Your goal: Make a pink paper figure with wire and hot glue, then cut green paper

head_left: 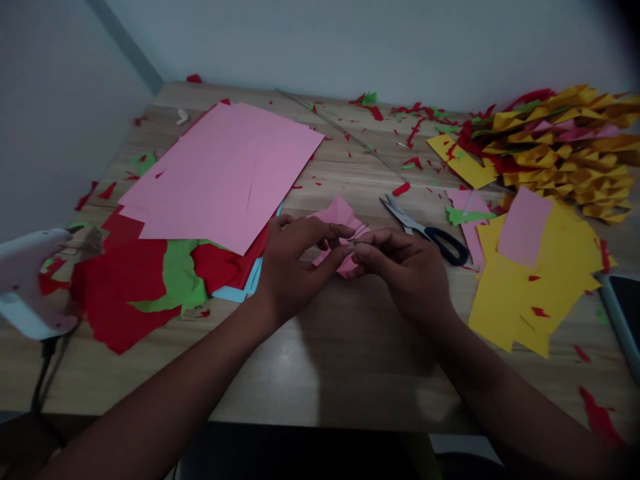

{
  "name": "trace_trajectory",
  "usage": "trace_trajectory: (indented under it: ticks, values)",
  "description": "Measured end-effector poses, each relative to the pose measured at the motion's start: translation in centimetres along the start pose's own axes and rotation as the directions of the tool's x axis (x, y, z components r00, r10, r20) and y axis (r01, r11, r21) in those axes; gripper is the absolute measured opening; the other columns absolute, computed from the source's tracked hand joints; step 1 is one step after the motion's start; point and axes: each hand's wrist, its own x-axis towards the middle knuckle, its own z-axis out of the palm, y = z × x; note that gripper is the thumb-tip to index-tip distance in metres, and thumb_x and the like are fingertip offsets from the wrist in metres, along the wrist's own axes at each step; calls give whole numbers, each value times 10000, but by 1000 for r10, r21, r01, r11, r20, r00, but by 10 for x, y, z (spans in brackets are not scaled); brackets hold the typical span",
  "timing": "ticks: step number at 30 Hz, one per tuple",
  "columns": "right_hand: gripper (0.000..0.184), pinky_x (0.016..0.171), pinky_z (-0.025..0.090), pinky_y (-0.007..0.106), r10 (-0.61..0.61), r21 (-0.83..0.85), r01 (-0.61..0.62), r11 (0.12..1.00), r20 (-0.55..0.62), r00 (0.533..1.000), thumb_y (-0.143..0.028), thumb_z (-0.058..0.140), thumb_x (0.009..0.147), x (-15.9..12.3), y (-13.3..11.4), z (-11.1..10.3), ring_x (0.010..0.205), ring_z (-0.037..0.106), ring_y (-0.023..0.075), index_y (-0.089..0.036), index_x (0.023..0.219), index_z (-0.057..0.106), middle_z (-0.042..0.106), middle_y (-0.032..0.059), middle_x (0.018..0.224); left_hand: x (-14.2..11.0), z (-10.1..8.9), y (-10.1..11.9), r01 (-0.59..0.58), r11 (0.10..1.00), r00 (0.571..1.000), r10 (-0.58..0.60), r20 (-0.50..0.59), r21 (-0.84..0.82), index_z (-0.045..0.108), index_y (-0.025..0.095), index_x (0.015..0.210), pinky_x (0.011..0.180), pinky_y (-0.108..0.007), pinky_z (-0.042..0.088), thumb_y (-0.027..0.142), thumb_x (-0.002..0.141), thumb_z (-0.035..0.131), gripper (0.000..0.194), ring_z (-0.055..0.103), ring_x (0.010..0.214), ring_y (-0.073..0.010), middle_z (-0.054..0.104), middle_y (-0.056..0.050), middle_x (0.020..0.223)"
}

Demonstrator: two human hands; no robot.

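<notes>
A small pink folded-paper flower (339, 212) is between my two hands above the middle of the table. Thin dark wire ends (361, 229) stick up at its centre. My left hand (305, 257) is closed, with thumb and forefinger pinched at the wire from the left. From the right, my right hand (403, 263) pinches at the same spot with thumb and fingertips. My fingers cover part of the flower, so exactly which finger grips paper or wire is hard to see. Scissors with dark handles (447, 245) lie just beyond my right hand, blades slightly apart.
Pink sheets (225, 167) lie at the left over red paper (125, 287) and a green scrap (183, 280). Yellow pieces (540, 287) lie at the right, below a folded yellow paper bundle (570, 153). A long wire (345, 133) crosses the back. A white device (35, 287) stands left, a phone (623, 313) right.
</notes>
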Motion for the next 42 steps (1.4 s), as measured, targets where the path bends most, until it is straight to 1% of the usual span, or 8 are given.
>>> trace_trajectory:
  ticks: [6,14,22,27,31,35,37,42]
  values:
    - [78,574,581,239,-84,-77,82,994,-28,996,-277,754,823,-2,-3,1,576,699,121,-201,815,736,738,-17,709,3,-1,0,2,993,1000,-4,-12,-118,720,250,925,806,-367,481,296,826,755,114,697,804,-175,760,7,850]
    - [123,626,582,254,-23,-56,25,998,35,999,-302,712,858,-1,-3,0,626,683,121,-190,810,721,732,-3,731,8,-8,-5,-131,988,991,129,30,86,727,283,820,870,-422,405,326,852,704,58,681,745,-164,761,27,808]
    - [169,661,587,264,38,3,-39,999,109,993,-360,751,821,2,0,-3,646,668,122,-192,814,746,729,2,776,17,-15,-22,-375,900,927,360,108,222,727,337,846,918,-457,359,327,823,714,28,640,677,-146,738,59,779]
    - [181,658,586,266,79,8,-81,997,105,991,-371,779,791,5,4,-8,636,665,125,-195,805,738,702,-6,751,21,-15,-27,-398,884,911,351,215,244,708,332,821,1004,-498,336,359,874,666,73,643,744,-166,748,68,865]
    - [182,668,570,268,96,-1,-96,995,132,987,-362,771,791,6,8,-8,617,653,119,-185,786,726,687,-12,714,21,-19,-31,-532,821,843,491,220,206,693,326,880,1012,-468,336,316,891,658,38,636,751,-146,763,88,930]
    - [196,640,534,252,88,-54,-81,995,153,984,-362,751,797,6,9,-5,598,635,114,-176,752,712,684,-10,655,21,-22,-34,-475,862,855,403,327,180,711,317,889,1065,-470,314,361,910,643,84,623,793,-129,766,75,925]
    - [212,618,524,253,97,-57,-89,994,157,983,-374,748,791,7,9,-4,582,623,115,-173,740,703,673,-12,630,21,-22,-35,-486,852,842,397,366,194,713,317,889,1080,-473,309,377,921,630,107,616,806,-122,762,74,921]
    - [261,607,514,254,136,-32,-132,991,197,971,-392,765,755,8,10,-3,558,609,106,-164,669,671,641,-22,607,18,-20,-39,-583,769,809,520,274,264,692,326,846,1047,-451,352,342,917,629,96,614,762,-120,726,95,820]
